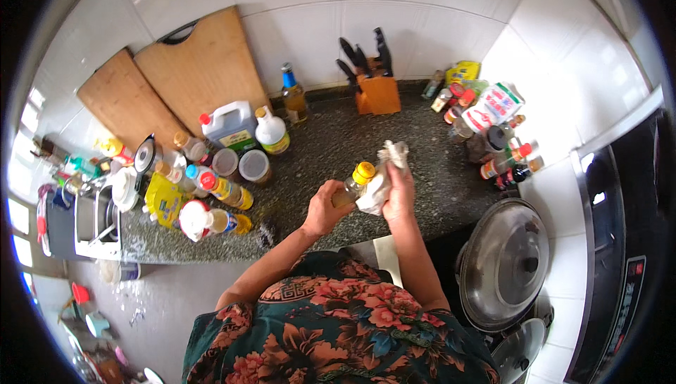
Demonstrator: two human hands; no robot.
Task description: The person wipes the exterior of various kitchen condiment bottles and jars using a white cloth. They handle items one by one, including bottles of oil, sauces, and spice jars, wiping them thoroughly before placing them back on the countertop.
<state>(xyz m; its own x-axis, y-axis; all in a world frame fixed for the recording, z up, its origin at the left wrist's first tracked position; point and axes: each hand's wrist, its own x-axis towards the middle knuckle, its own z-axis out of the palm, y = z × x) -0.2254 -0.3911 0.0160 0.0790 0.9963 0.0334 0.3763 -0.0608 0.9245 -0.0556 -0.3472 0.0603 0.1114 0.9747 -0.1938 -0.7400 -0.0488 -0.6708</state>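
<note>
Over the dark granite countertop [322, 138], my left hand [326, 206] grips a small clear bottle [348, 192] with a yellow cap [364, 172]. The bottle tilts, its cap pointing up and to the right, and something pale shows through its lower part. A crumpled white cloth [376, 191] is bunched in my right hand [400, 194]. The cloth lies against the bottle's right side, and a loose end sticks up above my fingers. My fingers and the cloth hide part of the bottle.
Left stand several bottles and jars [255, 166], with wooden cutting boards [203, 61] leaning on the tiled wall. A knife block [378, 94] is at the back. Seasoning jars and packets [491, 106] crowd the right corner. A lidded wok [504, 262] sits on the stove at right.
</note>
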